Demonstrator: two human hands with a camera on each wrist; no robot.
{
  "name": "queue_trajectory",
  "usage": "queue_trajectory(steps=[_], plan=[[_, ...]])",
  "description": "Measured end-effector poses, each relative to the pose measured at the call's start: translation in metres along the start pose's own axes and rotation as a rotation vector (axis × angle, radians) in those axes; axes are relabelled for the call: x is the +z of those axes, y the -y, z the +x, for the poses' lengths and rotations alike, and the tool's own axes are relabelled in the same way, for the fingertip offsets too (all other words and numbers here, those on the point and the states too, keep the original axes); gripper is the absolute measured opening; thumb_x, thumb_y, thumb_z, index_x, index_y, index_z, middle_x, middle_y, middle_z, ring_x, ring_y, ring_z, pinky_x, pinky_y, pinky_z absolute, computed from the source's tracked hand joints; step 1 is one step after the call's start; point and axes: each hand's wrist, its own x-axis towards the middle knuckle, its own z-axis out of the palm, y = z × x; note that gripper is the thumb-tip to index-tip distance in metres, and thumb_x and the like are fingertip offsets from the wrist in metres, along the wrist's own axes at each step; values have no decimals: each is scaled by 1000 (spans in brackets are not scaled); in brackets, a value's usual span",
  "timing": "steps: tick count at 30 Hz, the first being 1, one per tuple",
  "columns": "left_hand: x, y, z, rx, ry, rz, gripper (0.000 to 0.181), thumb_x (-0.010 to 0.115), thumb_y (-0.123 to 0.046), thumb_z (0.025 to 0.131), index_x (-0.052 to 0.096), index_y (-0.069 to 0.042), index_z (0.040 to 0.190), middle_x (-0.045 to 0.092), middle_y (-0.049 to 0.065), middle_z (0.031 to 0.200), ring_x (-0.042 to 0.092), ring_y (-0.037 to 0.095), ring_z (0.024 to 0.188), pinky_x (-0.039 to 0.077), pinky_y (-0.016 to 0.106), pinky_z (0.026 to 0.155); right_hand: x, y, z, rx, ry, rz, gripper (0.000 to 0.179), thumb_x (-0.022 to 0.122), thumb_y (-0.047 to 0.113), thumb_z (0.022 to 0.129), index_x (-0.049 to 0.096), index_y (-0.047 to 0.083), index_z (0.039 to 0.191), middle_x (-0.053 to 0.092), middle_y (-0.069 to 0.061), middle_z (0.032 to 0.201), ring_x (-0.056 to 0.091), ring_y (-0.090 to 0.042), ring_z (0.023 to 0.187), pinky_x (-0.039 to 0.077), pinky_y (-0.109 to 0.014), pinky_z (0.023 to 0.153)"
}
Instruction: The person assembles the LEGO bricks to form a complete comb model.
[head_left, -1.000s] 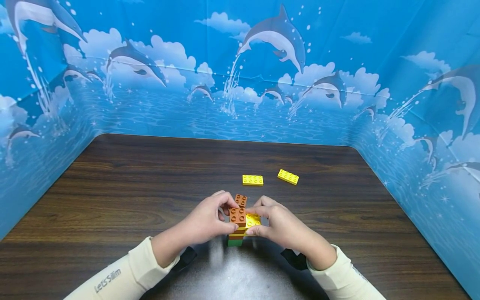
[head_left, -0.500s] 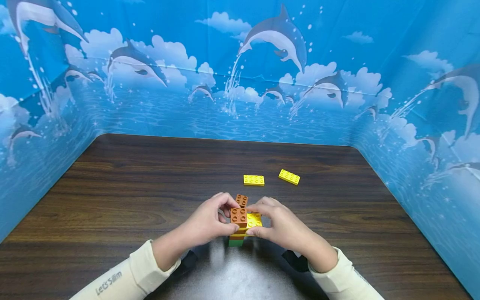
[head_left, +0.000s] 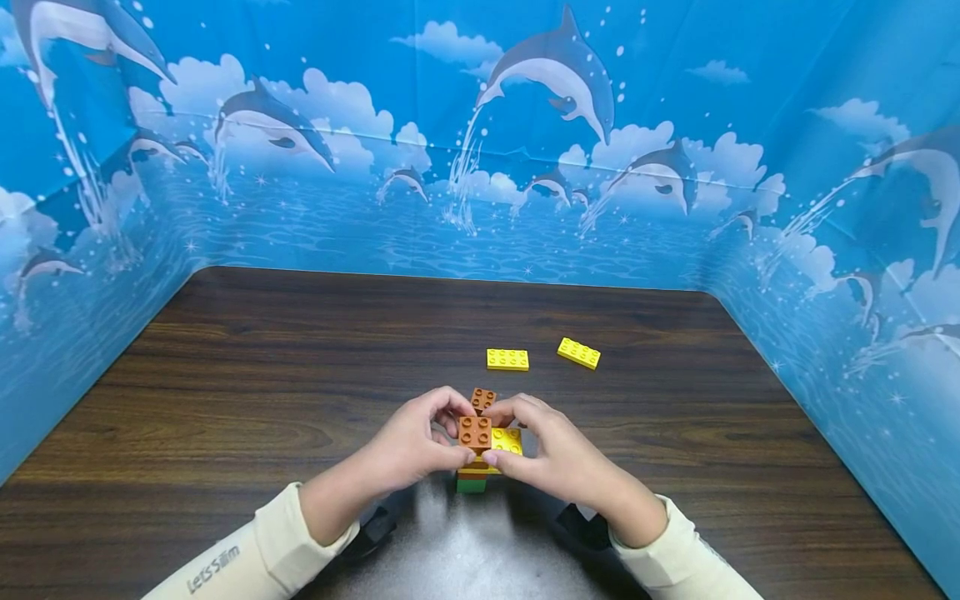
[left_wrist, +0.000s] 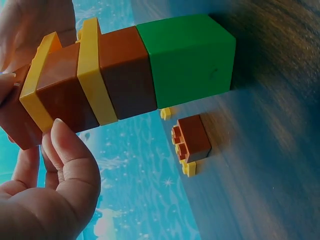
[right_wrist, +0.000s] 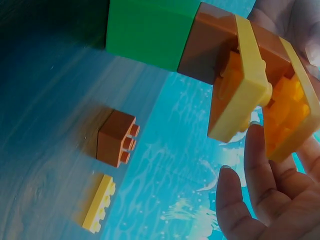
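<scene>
A toy brick tower stands upright on the table in front of me. From bottom to top it has a green brick (left_wrist: 192,62), a brown brick (left_wrist: 127,72), a yellow plate (left_wrist: 96,72), another brown brick (left_wrist: 65,85), a second yellow plate (head_left: 507,440) and a top brown brick (head_left: 475,432). Both yellow plates jut out to the right. My left hand (head_left: 408,437) pinches the tower near its top, thumb in front and fingers behind. From the right, my right hand (head_left: 558,446) pinches around the top brown brick; its thumb is hidden in the right wrist view.
Just behind the tower, a loose brown brick (head_left: 483,399) sits on the dark wooden table (head_left: 262,358). Farther back lie two loose yellow plates, one straight plate (head_left: 507,360) and one angled plate (head_left: 578,353). A blue dolphin-print curtain (head_left: 465,208) surrounds the table's back and sides.
My right hand has shifted left, its thumb and index finger moving from the upper yellow plate's right part to the top brown brick. The left hand stays nearly in place.
</scene>
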Motion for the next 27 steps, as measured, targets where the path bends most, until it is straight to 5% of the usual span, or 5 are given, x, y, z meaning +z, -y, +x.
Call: queue_trajectory(steps=[27], plan=[[1,1,3,-2,18,-36,31,68,-4,70,51,-2,96,50,9,84,47,20,74,44,29,57,0,-2,4,-65,5,26,25,63,27,83,55,21,107,54,14,100,49,-7,92,43,-31,84]])
